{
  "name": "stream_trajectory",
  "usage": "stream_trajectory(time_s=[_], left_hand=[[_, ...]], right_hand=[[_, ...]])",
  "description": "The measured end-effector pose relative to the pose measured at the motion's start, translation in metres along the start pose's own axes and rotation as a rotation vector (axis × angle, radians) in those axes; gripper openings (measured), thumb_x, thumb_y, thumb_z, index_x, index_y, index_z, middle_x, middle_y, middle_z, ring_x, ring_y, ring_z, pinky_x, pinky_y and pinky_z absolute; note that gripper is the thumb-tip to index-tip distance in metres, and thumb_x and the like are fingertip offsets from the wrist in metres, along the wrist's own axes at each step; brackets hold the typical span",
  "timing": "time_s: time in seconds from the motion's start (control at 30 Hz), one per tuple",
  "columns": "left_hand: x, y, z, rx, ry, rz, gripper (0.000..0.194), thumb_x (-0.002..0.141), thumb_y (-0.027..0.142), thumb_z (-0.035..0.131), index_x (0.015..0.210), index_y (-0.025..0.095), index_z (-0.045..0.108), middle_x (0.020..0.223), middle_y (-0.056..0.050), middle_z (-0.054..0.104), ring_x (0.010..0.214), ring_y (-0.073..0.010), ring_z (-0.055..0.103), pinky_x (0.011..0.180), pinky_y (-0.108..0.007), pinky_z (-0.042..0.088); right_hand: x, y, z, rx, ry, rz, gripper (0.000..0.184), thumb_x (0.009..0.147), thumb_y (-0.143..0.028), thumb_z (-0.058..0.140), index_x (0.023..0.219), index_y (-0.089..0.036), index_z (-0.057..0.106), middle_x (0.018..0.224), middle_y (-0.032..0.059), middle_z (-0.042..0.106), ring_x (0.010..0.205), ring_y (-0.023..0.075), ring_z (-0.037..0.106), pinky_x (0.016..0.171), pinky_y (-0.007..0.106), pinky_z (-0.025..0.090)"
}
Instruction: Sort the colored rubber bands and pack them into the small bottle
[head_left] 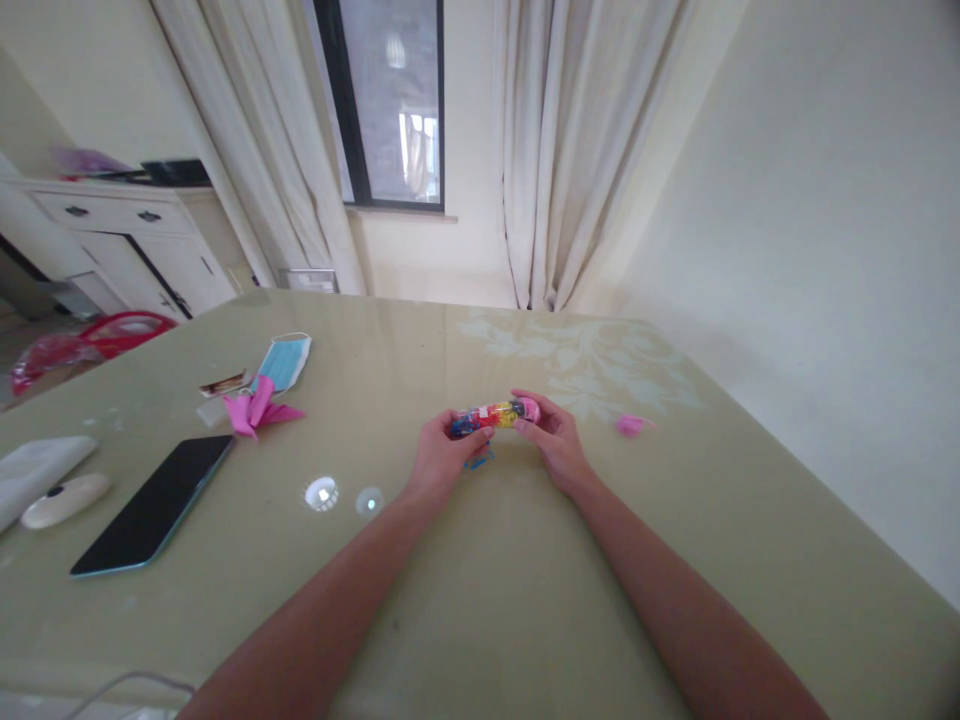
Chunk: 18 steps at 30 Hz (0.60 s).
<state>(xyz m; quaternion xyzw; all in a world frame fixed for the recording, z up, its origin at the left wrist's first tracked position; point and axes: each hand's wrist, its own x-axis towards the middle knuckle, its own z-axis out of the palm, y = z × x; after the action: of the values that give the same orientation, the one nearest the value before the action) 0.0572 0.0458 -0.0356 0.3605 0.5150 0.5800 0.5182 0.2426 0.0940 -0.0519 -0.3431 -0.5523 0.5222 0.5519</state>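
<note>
Over the middle of the table, both hands hold a clear tube [491, 415] sideways, filled with small blue, red, yellow, black and pink pieces too small to name surely. My left hand [441, 455] is closed round its blue end. At the pink end, my right hand [556, 440] grips with the thumb in front and fingers behind. Some small blue pieces [478, 460] show just below the tube, near my left fingers; I cannot tell whether they lie on the table. A small pink bundle [630, 426] with a thin strand rests to the right of my right hand.
On the table's left are a pink folded-paper shape [259, 408], a blue face mask [283, 362], a dark-screened phone or tablet [157, 505], a white rounded mouse-like object [66, 500] and a white box [41, 470]. The glossy table [525, 610] reaches toward the curtains and right wall.
</note>
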Motion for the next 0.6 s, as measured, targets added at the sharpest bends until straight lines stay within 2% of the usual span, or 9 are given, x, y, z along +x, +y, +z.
stream_trajectory(time_s=[0.13,0.4,0.6], left_hand=[[-0.0011,0.0016,-0.0001,0.030,0.024,-0.002,0.048,0.055,0.039,0.100,0.082,0.015,0.068,0.072,-0.001,0.071,0.061,-0.0125,0.065,0.058,-0.026,0.061],[-0.0020,0.0035,0.0016,0.036,0.088,0.028,0.050,0.053,0.033,0.101,0.084,0.015,0.065,0.074,-0.002,0.074,0.059,-0.0140,0.068,0.056,-0.026,0.061],[-0.0015,0.0047,0.0002,0.037,0.106,0.037,0.049,0.058,0.028,0.099,0.089,0.016,0.063,0.076,-0.002,0.075,0.062,-0.0151,0.071,0.057,-0.026,0.061]], right_hand=[[0.0004,0.0005,-0.0006,-0.013,-0.002,-0.005,0.049,0.071,-0.037,0.093,0.119,-0.029,0.081,0.104,0.0014,0.079,0.094,0.0233,0.069,0.094,0.040,0.054],[0.0012,0.0019,-0.0017,-0.022,-0.006,-0.007,0.051,0.071,-0.036,0.092,0.120,-0.028,0.080,0.106,0.0017,0.079,0.095,0.0230,0.070,0.095,0.039,0.053],[0.0032,0.0065,-0.0035,0.018,0.019,-0.018,0.048,0.072,-0.034,0.092,0.118,-0.029,0.080,0.105,0.0011,0.079,0.095,0.0224,0.069,0.092,0.037,0.053]])
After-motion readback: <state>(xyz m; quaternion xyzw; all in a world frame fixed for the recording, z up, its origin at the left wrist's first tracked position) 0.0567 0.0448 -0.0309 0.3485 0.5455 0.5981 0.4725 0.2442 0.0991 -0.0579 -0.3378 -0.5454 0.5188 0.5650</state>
